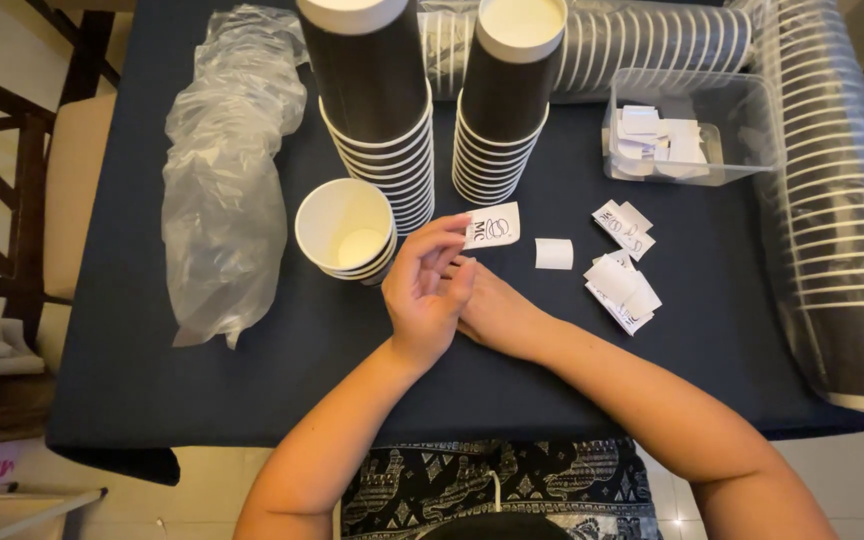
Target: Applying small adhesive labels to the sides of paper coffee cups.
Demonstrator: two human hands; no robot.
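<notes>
My left hand (424, 290) holds up a small white printed sticker (493, 227) by its left edge, between thumb and fingertips. My right hand (497, 315) lies partly under the left one, its fingers tucked behind the left palm; whether it grips anything is hidden. A short stack of white-lined paper cups (345, 228) stands just left of my hands. Two tall stacks of dark paper cups (377, 100), (502, 95) rise behind it. A blank white slip (553, 253) lies on the dark tablecloth (252, 380) right of the sticker.
Loose printed stickers (622, 285) lie in small piles at the right. A clear plastic box (687, 130) of white slips stands behind them. Crumpled clear plastic wrap (227, 190) lies at the left. Sleeves of cups in plastic (832, 220) run along the back and right edge.
</notes>
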